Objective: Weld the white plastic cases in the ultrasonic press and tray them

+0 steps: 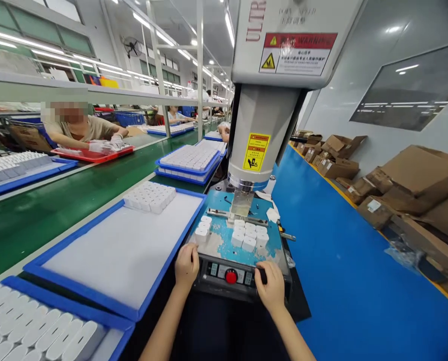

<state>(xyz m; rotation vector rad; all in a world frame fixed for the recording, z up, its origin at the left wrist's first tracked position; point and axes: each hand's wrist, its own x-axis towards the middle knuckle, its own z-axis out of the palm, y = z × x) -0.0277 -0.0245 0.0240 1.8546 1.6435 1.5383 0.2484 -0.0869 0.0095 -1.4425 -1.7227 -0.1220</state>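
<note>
My left hand (187, 265) is curled at the left front corner of the machine's base, and whatever its fingers press on is hidden. With bent fingers, my right hand (272, 287) is around a black button (262, 276) at the right front. Between them sits a red button (231, 276) on the front panel. An ultrasonic welding machine (259, 130) stands over a worn blue plate (224, 245). Its metal horn (242, 201) is down at a small fixture; the piece there is unclear. White plastic housings stand in a left group (202, 233) and a right group (249, 243).
Left of the machine lies a blue tray (107, 255) with white housings (151, 196) at its far end. A fuller tray (124, 328) is nearer. Stacked trays (190, 163) stand behind on the green conveyor (81, 200). A gloved co-worker sits across. Cardboard boxes (415, 170) line the right wall.
</note>
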